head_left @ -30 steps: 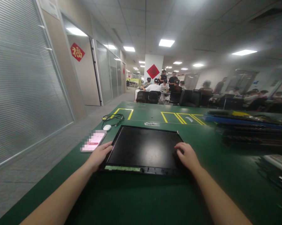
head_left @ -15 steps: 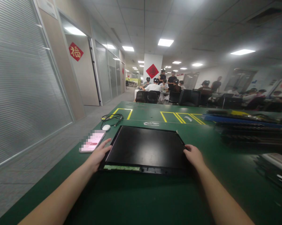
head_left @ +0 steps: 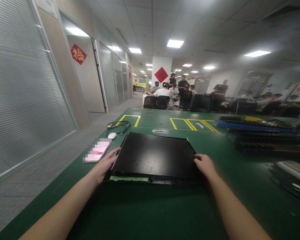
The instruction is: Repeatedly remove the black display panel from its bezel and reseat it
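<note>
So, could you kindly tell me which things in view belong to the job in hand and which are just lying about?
Seemingly part of the job:
black display panel, between left hand and right hand
black frame beneath it
green strip along the near edge

Apparently just lying about:
phone
coiled black cable
white mouse-like object

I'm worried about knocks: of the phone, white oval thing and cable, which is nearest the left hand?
The phone, pink-screened: it lies just beside the left hand, while the white oval thing and cable lie farther off.
</note>
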The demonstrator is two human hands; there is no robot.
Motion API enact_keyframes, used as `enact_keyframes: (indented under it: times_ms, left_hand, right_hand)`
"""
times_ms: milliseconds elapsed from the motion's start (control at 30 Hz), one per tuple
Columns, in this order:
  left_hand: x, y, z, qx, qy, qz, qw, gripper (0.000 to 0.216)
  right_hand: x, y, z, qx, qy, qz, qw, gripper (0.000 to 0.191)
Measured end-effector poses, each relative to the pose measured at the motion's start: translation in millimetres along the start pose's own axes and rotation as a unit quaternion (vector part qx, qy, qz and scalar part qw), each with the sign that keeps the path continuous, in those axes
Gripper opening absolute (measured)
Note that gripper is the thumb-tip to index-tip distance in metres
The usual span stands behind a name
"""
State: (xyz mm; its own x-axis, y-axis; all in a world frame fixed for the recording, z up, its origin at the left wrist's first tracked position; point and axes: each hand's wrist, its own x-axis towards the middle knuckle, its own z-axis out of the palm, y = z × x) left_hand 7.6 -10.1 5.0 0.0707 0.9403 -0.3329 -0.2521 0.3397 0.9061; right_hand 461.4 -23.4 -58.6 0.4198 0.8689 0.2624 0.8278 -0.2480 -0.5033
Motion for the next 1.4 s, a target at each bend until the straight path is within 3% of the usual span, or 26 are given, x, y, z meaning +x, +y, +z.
enact_keyframes:
  times_ms: [400,667,933,1167,1400]
  left_hand:
    - [-9.6,7.9,6.7,0.000,-0.004,0.000,1.000,0.042]
    - [-2.3,7.7,-2.3,-0.029,-0.001,0.012,1.000,0.019]
    - [-10.0,8.7,-2.3,0.021,-0.043,0.048,0.998,0.053]
    - [-11.9,10.4,-3.6,0.056,-0.074,0.076,0.993,0.063]
    - [-10.3,6.9,-1.6,0.039,-0.084,0.151,0.984,0.066]
  right_hand:
    - [0.2,-0.1,0.0,0.004,0.009,-0.005,1.000,0.035]
    - [0.6,0.8,0.9,-0.007,0.000,-0.017,1.000,0.039]
    - [0.8,1.2,1.6,-0.012,-0.016,-0.018,1.000,0.042]
    - [1.0,1.2,1.2,0.005,-0.020,-0.011,1.000,0.043]
    - [4.7,2.2,3.4,0.051,-0.005,0.019,0.998,0.048]
